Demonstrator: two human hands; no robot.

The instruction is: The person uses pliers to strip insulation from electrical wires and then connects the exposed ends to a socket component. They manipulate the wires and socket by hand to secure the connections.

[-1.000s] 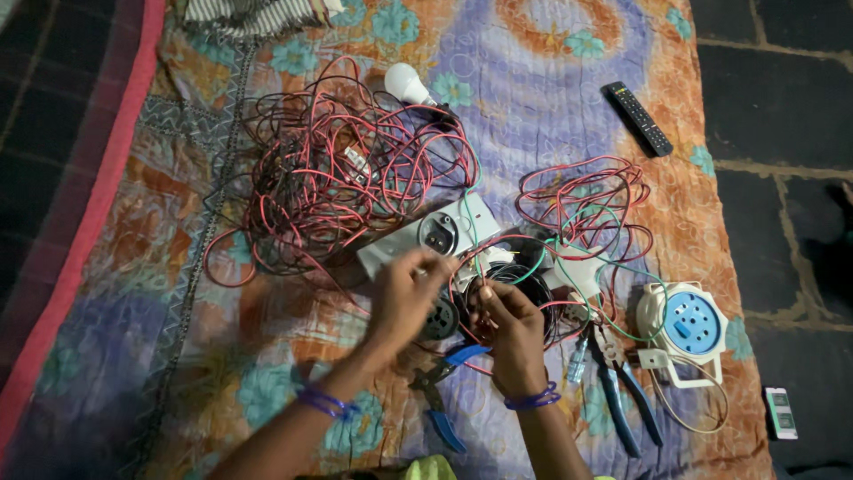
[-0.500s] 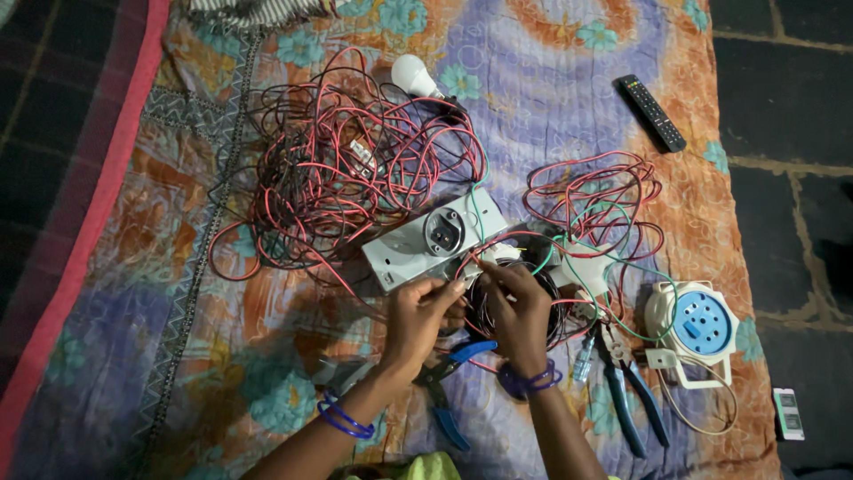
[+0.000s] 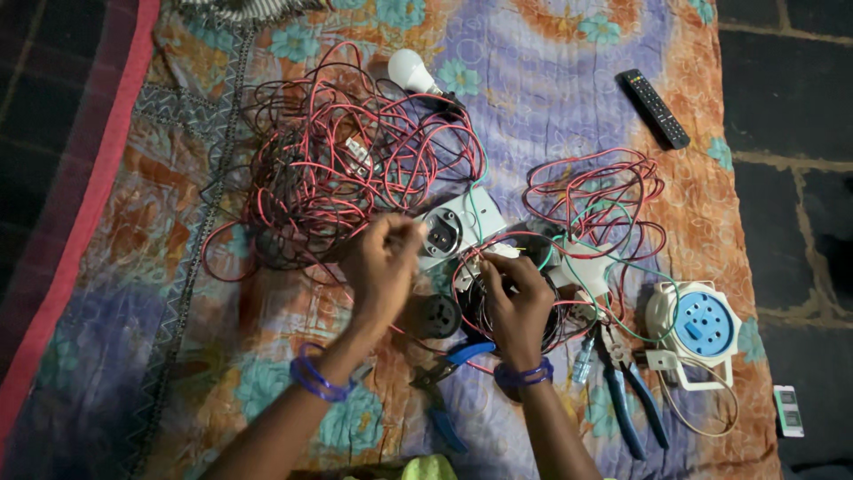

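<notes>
Wire tangle (image 3: 329,169) left of switchboard (image 3: 458,227), pliers (image 3: 631,391) right.

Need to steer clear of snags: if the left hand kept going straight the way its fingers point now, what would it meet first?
Most likely the white switch box: the left hand points up and right, fingertips at its edge. Depth is unclear.

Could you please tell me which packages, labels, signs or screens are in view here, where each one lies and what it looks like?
Small flat rectangular item: on the dark floor off the cloth's right edge, near the bottom; pale with green and dark patches, perhaps a packet or card, too small to tell.
Remote control: upper right on the patterned cloth; long, black, with buttons and no screen.
No signs or lit screens show.
</notes>
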